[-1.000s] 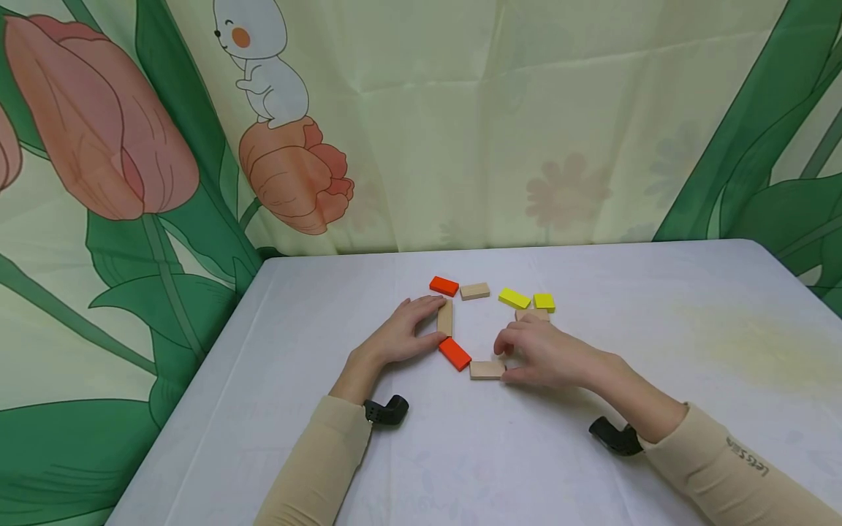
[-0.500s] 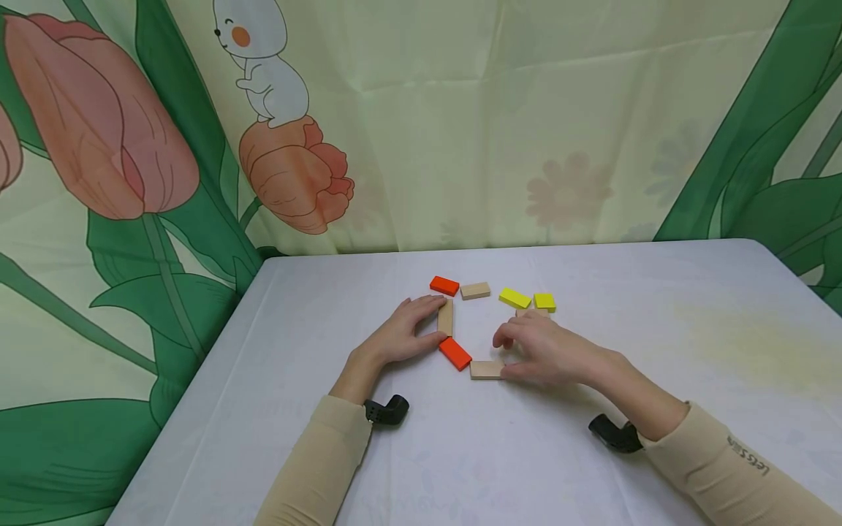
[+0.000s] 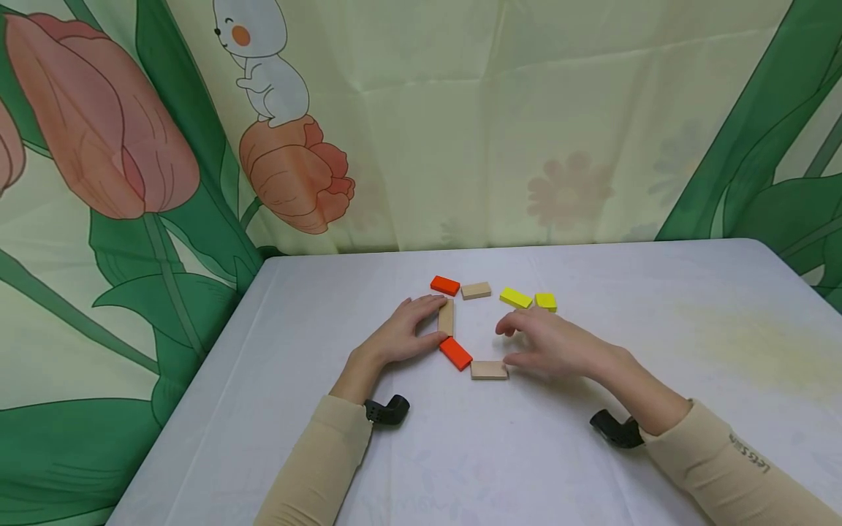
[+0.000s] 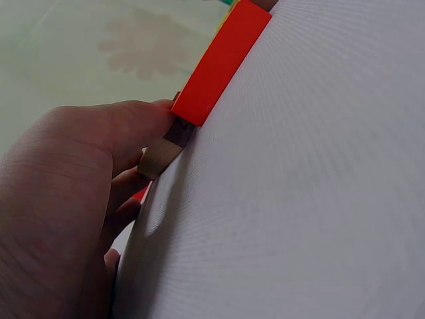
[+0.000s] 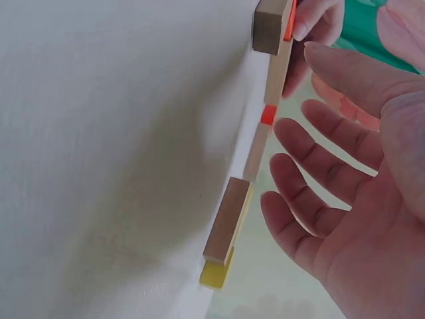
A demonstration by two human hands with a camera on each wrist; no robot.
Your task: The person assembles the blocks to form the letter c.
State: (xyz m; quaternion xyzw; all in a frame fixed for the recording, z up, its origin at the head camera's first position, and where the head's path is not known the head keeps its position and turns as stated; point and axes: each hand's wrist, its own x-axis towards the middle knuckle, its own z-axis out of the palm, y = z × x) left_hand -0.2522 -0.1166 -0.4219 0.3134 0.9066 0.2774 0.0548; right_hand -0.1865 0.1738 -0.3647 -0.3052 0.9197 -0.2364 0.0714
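Note:
My left hand point(image 3: 397, 336) rests on the table, thumb and fingers spanning the two ends of an upright-pointing plain wooden block point(image 3: 446, 318). Its thumb tip also lies right at the end of a slanted red block point(image 4: 222, 63). Just right of that red block lies another plain block point(image 3: 489, 370). My right hand point(image 3: 555, 347) hovers beside its right end, fingers apart and loosely bent, holding nothing. One more wooden block point(image 5: 227, 219), next to a yellow block point(image 5: 216, 271), shows in the right wrist view; the right hand covers it in the head view.
Along the far side lie a red block point(image 3: 445, 285), a plain wooden block point(image 3: 476, 291) and two yellow blocks, one slanted point(image 3: 516, 297). White cloth covers the table point(image 3: 263, 438). A printed curtain point(image 3: 447, 131) hangs behind it.
My right hand has let go of the near wooden block's right end and lifted slightly away, up and to the right. The left hand stays where it was.

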